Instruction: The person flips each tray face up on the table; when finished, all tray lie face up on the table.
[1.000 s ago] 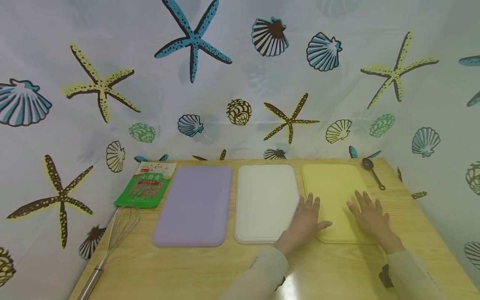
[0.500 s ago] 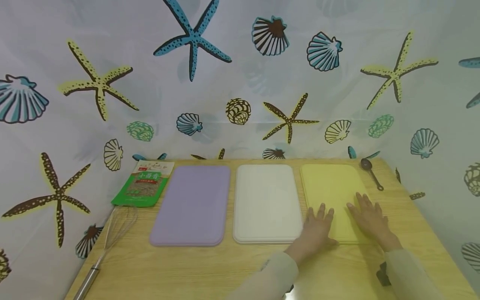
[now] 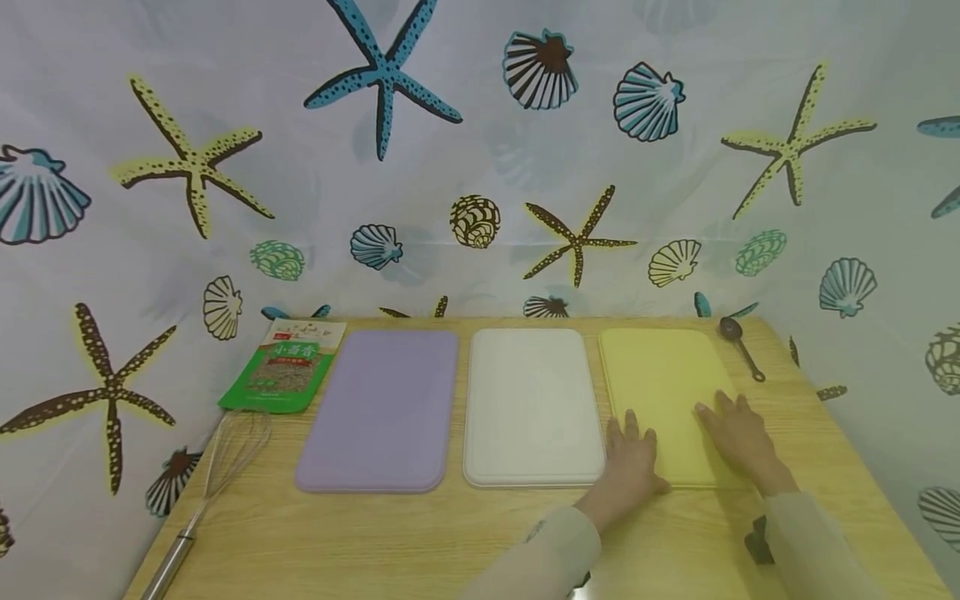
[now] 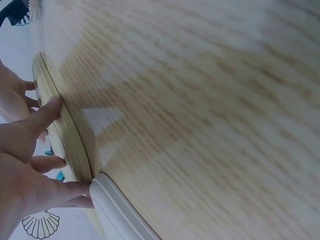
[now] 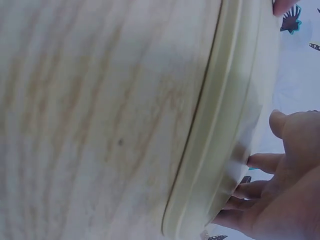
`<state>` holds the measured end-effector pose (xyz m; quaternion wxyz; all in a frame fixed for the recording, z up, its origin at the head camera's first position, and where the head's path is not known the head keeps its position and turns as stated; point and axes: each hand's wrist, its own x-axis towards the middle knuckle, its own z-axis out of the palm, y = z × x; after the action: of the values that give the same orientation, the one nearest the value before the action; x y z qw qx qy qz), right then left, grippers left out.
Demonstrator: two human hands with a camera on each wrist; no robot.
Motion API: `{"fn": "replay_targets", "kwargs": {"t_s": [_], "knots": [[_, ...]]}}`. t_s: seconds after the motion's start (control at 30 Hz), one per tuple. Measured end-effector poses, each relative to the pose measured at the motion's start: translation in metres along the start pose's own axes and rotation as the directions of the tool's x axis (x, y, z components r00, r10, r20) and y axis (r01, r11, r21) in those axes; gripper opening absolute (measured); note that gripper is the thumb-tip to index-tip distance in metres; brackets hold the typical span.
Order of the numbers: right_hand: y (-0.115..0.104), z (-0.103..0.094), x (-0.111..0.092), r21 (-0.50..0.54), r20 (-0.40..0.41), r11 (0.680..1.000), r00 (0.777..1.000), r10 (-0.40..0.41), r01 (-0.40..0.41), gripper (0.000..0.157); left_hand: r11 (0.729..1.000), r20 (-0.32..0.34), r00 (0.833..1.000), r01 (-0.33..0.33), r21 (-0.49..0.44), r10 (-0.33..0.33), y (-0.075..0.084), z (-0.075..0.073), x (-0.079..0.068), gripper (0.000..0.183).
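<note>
Between a person's two hands, a yellow board [image 3: 663,371] lies flat on a wooden table [image 3: 375,542], right of the middle, its far end close to the table's far edge. Guiding it well likely calls for light, level pressure from both sides, so that it slides rather than tips and its long sides do not swing askew; the left fingertips seem best kept from nudging the neighboring board. The left hand [image 3: 628,462] is open, fingers loosely spread at the board's near left corner, thumb against the near rim, gripping nothing. The right hand [image 3: 742,437], also open and gripping nothing, touches the right long side, its thumb reaching inward over the top. Most of the board extends beyond both hands, toward the far edge.

Just to its left is a white board [image 3: 532,408]; the left hand hides whether the near corners touch. Next comes a purple board [image 3: 378,412], then a green bag [image 3: 281,367] at the far left corner. A whisk [image 3: 180,546] lies along the left edge, while a dark spoon [image 3: 733,333] rests near the far right corner.
</note>
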<state>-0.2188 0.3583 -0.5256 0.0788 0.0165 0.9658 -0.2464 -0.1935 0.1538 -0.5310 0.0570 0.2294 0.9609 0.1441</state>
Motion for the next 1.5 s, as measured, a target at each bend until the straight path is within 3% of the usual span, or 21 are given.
{"fn": "replay_targets", "kwargs": {"t_s": [0.17,0.33,0.57,0.8,1.0,1.17,1.33,1.5], "knots": [[-0.005,-0.008,0.001,0.011,0.013,0.999,0.999,0.037,-0.037,0.075,1.0,0.003,1.0,-0.005,-0.021,0.005,0.001,-0.003,0.002,0.083],[-0.008,-0.013,0.004,-0.015,-0.029,0.998,0.998,0.062,-0.063,0.069,0.999,0.005,0.999,-0.042,0.008,0.042,0.001,-0.008,0.003,0.079],[-0.011,-0.016,0.006,-0.008,-0.045,0.995,0.994,0.1,-0.101,0.067,0.998,0.029,0.998,-0.057,-0.023,0.058,-0.003,-0.008,0.001,0.076],[-0.009,-0.017,0.007,0.059,-0.082,0.989,0.986,0.143,-0.138,0.068,0.995,0.022,0.996,-0.091,0.048,0.09,-0.005,-0.005,-0.001,0.076],[-0.003,-0.02,0.009,0.069,-0.107,0.986,0.981,0.16,-0.153,0.068,0.994,0.025,0.996,-0.082,0.067,0.081,-0.006,-0.006,0.0,0.077],[0.008,-0.022,0.005,0.098,-0.152,0.987,0.978,0.145,-0.131,0.062,0.992,0.04,0.996,-0.08,0.101,0.077,-0.005,-0.006,0.004,0.077],[0.015,-0.029,-0.001,0.156,-0.222,0.985,0.969,0.106,-0.072,0.053,0.98,0.07,0.991,-0.12,0.157,0.11,-0.005,-0.006,0.003,0.078],[0.019,-0.037,-0.003,0.171,-0.203,0.983,0.974,0.102,-0.068,0.053,0.962,0.087,0.988,-0.147,0.229,0.13,-0.006,-0.011,0.0,0.081]]}}
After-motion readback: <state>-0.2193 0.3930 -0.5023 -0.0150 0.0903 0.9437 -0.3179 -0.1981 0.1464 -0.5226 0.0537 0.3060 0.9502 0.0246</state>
